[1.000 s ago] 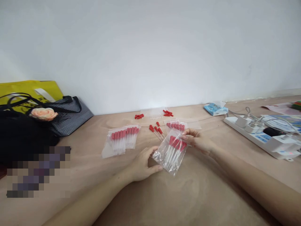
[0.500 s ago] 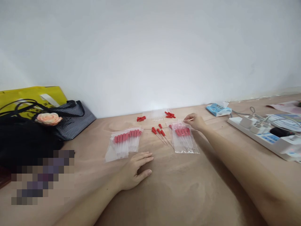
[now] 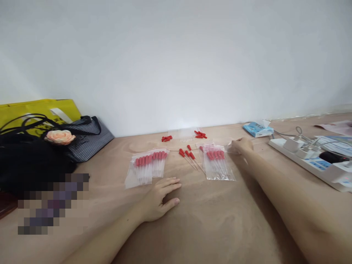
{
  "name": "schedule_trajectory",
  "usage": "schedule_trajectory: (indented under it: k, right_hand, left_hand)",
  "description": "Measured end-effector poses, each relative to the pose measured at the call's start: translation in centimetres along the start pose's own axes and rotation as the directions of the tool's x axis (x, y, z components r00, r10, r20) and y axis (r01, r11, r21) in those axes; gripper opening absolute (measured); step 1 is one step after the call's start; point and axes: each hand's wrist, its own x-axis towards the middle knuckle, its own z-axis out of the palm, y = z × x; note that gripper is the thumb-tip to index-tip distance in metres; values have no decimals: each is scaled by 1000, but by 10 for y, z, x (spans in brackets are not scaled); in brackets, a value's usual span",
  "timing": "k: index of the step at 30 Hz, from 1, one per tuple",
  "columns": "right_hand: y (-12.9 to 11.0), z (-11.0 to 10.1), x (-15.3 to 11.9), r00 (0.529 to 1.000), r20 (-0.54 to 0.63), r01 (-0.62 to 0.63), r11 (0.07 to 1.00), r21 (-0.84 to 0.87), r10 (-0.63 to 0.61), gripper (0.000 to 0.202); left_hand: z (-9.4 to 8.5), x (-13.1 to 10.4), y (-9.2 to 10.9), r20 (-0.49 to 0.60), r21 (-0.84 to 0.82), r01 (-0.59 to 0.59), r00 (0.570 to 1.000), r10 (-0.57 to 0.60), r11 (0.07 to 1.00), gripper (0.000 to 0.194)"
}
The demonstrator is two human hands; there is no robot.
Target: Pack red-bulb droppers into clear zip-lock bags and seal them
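My left hand lies on the table with its fingers stretched out, holding nothing. Beyond it are clear zip bags of glass droppers with red rubber bulbs. My right hand is closed, with what looks like a clear plastic bag between its fingers; the fingertips are partly hidden. Just left of that hand sits another filled zip bag, overlapping one more behind it. Several loose droppers lie between the two groups of bags, bulbs pointing away from me.
At the back are loose red bulbs, more red bulbs and thin glass tubes. On the right stand a blue tissue pack and a power strip with chargers. A striped bag and yellow bag occupy the left.
My right hand has moved right, away from the filled zip bags, and a piece of clear plastic now shows at its fingers. The left hand stays put. The view has shifted slightly.
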Motion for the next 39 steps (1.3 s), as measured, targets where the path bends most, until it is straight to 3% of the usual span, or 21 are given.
schedule_trajectory:
  k: [4, 6, 8, 10, 11, 14, 15, 17, 19, 20, 21, 22, 24, 25, 27, 28, 30, 33, 36, 39]
  right_hand:
    - [-19, -22, -15, 980, -201, 8, 998, 67, 5, 29]
    - [-37, -32, -36, 925, -341, 226, 963, 143, -167, 25]
    - [-55, -36, -70, 851, -316, 480, 865, 145, -419, 18]
    - [-68, -35, -114, 732, -217, 674, 733, 91, -646, 12]
    - [-73, -33, -138, 634, -142, 772, 632, 67, -760, 10]
    - [-79, -29, -204, 252, 124, 947, 271, 173, -960, 17]
    - [-80, -29, -220, 163, 150, 948, 197, 250, -975, 18]
    - [-81, -32, -240, 64, 145, 887, 123, 446, -987, 22]
    - [-81, -36, -243, 15, 111, 784, 80, 615, -994, 38]
    - [-80, -38, -239, 29, 96, 749, 85, 657, -995, 40]
    - [-78, -38, -231, 79, 91, 739, 120, 663, -993, 37]
    - [-75, -36, -221, 163, 95, 749, 185, 636, -982, 28]
    - [-67, -29, -198, 400, 117, 770, 403, 495, -909, 14]
    - [-62, -25, -187, 495, 122, 762, 498, 414, -860, 11]
    - [-51, -16, -167, 609, 154, 725, 625, 288, -778, 10]
    - [-46, -12, -160, 643, 172, 705, 664, 247, -747, 12]
    - [-40, -9, -152, 669, 211, 688, 701, 189, -713, 19]
    - [-40, -10, -150, 634, 266, 731, 675, 100, -726, 31]
    - [-46, -13, -152, 592, 308, 781, 624, 10, -745, 31]
    - [-50, -15, -151, 605, 306, 782, 621, -55, -735, 27]
  left_hand:
    - [1, -1, 0, -12, -31, 1, 1000, -2, 1000, 38]
    - [1, 0, 0, -26, -73, 5, 1000, -7, 997, 37]
    - [2, 2, -1, -61, -156, 30, 997, -40, 987, 37]
    - [4, 5, -1, -109, -312, 69, 988, -108, 947, 38]
    - [5, 7, -1, -129, -414, 86, 980, -152, 906, 40]
    - [8, 13, 0, -139, -688, 113, 949, -284, 716, 45]
    - [9, 14, 1, -132, -739, 121, 939, -318, 663, 46]
    - [11, 16, 2, -117, -778, 147, 921, -371, 610, 47]
    - [13, 16, 2, -104, -762, 176, 916, -387, 623, 52]
    - [14, 16, 2, -107, -740, 183, 918, -383, 647, 54]
    - [15, 16, 1, -115, -714, 185, 921, -373, 676, 53]
    - [17, 15, 1, -124, -685, 182, 925, -359, 706, 51]
    - [18, 16, -1, -157, -616, 166, 932, -326, 770, 42]
    - [17, 16, -1, -179, -572, 154, 935, -306, 806, 37]
    - [15, 15, 1, -230, -448, 117, 943, -241, 886, 27]
    - [13, 15, 4, -251, -372, 92, 948, -196, 923, 23]
    - [10, 13, 13, -247, -232, 49, 963, -107, 972, 19]
    - [8, 10, 29, -126, -80, 31, 991, -41, 996, 37]
    - [8, 7, 38, 27, 8, 48, 998, -48, 999, 59]
    - [5, 7, 33, 122, 2, 66, 990, -66, 998, 65]
